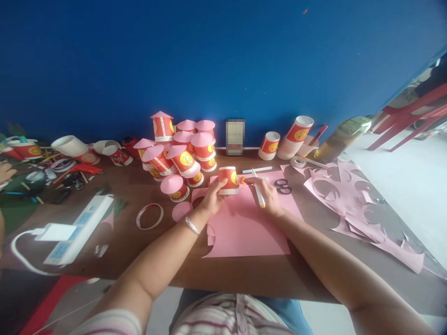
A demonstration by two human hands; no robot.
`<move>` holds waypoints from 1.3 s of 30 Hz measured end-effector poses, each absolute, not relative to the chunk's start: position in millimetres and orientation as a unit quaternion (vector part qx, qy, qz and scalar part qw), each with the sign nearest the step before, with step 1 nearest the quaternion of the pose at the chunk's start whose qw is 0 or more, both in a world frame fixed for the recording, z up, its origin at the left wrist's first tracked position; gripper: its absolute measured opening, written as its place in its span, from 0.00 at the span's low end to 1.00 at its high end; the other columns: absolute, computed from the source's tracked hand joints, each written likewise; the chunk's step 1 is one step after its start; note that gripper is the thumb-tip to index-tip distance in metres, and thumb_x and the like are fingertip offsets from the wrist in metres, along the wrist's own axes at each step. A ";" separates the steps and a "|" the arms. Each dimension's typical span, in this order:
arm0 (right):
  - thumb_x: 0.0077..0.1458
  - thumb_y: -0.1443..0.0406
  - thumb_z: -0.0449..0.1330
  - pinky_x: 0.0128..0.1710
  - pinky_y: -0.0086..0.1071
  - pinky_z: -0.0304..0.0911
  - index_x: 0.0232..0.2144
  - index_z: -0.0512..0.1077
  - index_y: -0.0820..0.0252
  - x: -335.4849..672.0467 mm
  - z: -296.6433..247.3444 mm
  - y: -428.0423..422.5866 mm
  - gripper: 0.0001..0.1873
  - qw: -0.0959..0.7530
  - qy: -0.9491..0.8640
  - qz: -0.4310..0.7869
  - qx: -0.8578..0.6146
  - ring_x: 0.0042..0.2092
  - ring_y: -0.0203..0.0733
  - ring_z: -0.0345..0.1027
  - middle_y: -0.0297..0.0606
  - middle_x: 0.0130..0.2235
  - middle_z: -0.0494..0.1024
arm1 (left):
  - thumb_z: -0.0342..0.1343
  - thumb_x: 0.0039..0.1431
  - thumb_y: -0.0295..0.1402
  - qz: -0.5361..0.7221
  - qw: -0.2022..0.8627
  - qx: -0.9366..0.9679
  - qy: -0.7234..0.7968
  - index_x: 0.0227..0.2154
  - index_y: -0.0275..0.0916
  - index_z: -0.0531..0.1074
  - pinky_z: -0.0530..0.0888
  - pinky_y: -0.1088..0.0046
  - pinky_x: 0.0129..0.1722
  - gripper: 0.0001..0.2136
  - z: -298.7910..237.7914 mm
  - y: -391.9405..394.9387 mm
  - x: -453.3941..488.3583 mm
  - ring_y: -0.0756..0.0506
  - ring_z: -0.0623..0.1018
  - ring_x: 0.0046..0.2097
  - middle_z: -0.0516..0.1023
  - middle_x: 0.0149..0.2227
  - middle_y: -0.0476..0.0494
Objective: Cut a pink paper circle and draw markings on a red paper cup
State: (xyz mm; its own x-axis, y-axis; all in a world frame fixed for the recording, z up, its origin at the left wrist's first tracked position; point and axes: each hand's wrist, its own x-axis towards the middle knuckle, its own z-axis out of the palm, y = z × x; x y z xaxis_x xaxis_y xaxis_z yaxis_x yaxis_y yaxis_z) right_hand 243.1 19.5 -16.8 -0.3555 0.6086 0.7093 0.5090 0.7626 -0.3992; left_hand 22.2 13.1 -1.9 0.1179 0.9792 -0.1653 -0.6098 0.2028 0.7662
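Note:
My left hand (213,197) is wrapped round a red paper cup (227,179) with a yellow emblem and white bands at both ends. In my right hand (268,194) is a white marker (259,193) with an orange end, slanting across the fingers. A small orange piece (243,180), perhaps the marker's cap, shows near the right fingertips, beside the cup. Beneath both hands lies pink paper (247,228). Black-handled scissors (283,186) rest just right of my right hand, and a light-blue and white pen (257,170) lies behind it.
Left of the cup stand several red cups with pink cone roofs (183,158). A paper ring (149,217) and a power strip (78,230) lie at left. Cut pink scraps (349,200), a bottle (342,137) and upright cups (268,146) are at right. Another person's hand (6,173) shows far left.

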 end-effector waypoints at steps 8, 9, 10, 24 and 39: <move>0.73 0.66 0.56 0.58 0.47 0.73 0.63 0.72 0.56 251.1 4.1 77.1 0.19 0.328 -0.862 -0.130 -0.363 0.66 0.56 0.72 0.50 0.65 0.79 | 0.77 0.47 0.36 0.593 0.702 0.220 0.327 0.36 0.40 0.77 0.78 0.68 0.51 0.16 4.9 14.1 28.8 0.45 0.85 0.44 0.86 0.38 0.49; 0.73 0.67 0.56 0.58 0.48 0.72 0.61 0.73 0.56 250.8 7.9 89.4 0.18 0.310 -0.870 -0.148 -0.354 0.67 0.56 0.71 0.50 0.66 0.78 | 0.77 0.47 0.35 0.596 0.701 0.219 0.324 0.35 0.40 0.77 0.77 0.68 0.52 0.16 4.8 14.3 29.2 0.44 0.85 0.45 0.85 0.38 0.50; 0.73 0.68 0.56 0.59 0.48 0.71 0.60 0.74 0.57 249.9 11.2 101.4 0.18 0.292 -0.875 -0.166 -0.348 0.68 0.55 0.70 0.50 0.66 0.78 | 0.77 0.47 0.35 0.598 0.701 0.218 0.321 0.35 0.41 0.77 0.77 0.68 0.53 0.16 4.4 14.5 29.5 0.44 0.85 0.46 0.85 0.38 0.50; 0.69 0.73 0.50 0.58 0.49 0.63 0.64 0.70 0.67 235.7 12.6 175.1 0.24 0.151 -0.899 -0.223 -0.344 0.71 0.58 0.61 0.59 0.71 0.70 | 0.74 0.54 0.35 0.604 0.692 0.248 0.308 0.35 0.41 0.78 0.76 0.71 0.46 0.11 -17.7 20.6 22.2 0.47 0.83 0.43 0.85 0.39 0.51; 0.74 0.64 0.54 0.44 0.40 0.71 0.57 0.76 0.56 247.0 19.5 107.9 0.15 0.333 -0.857 -0.133 -0.371 0.44 0.49 0.76 0.45 0.46 0.84 | 0.74 0.52 0.34 0.596 0.706 0.219 0.314 0.38 0.42 0.80 0.78 0.66 0.54 0.12 -6.6 18.7 24.3 0.43 0.86 0.48 0.86 0.41 0.50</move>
State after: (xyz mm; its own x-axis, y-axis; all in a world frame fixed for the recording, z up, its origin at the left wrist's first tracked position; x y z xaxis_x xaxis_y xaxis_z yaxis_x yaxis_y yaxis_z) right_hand 247.0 107.9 19.5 -0.5028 0.5465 0.6697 0.7242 0.6893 -0.0187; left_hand 24.3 18.7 -6.6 0.0935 0.9789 -0.1817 -0.7036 0.1941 0.6836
